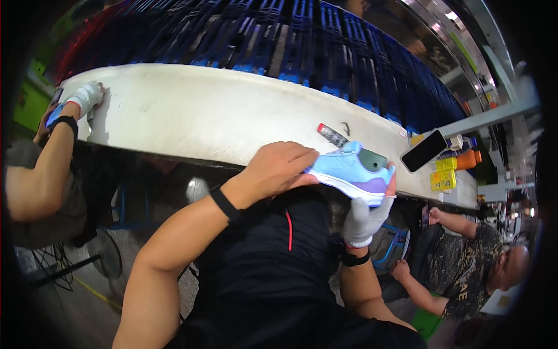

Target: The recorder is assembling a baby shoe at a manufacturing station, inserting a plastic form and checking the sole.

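A light blue sneaker with a purple heel patch and a white sole is held between my two hands above the near edge of the white bench. My bare left hand grips its toe end, thumb below and fingers on top. At the heel, my right hand, in a white glove with bare fingertips, holds the shoe from below and behind. Just beyond the shoe is a dark green piece with a small hole, partly hidden. A dark, stick-shaped tool with a red end lies behind the shoe.
The long white bench curves across, with dark blue slatted racks behind. At right lie a black phone, yellow boxes and an orange bottle. A co-worker's gloved hand is far left; another person sits right.
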Demonstrator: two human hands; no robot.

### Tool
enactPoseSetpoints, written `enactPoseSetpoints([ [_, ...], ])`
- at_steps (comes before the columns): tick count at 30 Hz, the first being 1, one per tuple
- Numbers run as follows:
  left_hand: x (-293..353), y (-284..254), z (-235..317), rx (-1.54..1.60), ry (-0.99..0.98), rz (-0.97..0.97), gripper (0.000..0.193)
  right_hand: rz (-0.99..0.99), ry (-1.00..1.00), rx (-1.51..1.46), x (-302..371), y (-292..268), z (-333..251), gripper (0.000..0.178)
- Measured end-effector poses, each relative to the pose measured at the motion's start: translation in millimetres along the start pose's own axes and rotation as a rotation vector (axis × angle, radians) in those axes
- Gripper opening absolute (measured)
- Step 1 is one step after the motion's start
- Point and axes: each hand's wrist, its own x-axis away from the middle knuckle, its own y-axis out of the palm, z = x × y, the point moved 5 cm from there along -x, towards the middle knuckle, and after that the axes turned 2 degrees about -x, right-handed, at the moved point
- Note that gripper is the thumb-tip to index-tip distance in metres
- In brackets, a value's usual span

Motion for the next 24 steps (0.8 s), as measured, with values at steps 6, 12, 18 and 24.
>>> enactPoseSetpoints([
  [6, 14.9, -41.6, -15.5, -0.027, -0.014, -0.153, 0.057, -0.410, -0.241, 0.052, 5.8, 55.3, -20.2, 0.122],
  [12, 44.4, -77.4, -61.0, -0.118, -0.247, 0.071, 0.041, -0.365, -0.392, 0.189, 0.2, 85.5, -18.4, 0.135],
  [18, 43.8, -75.3, -67.2, -0.108, -0.457, 0.191, 0.031, -0.370, -0.443, 0.287, -11.0, 84.0, -37.9, 0.116],
  [24, 44.3, -73.3, -49.5, -0.300, -0.309, 0.133, 0.028, -0.350, -0.484, 0.029, -67.4, 69.6, -74.7, 0.100],
])
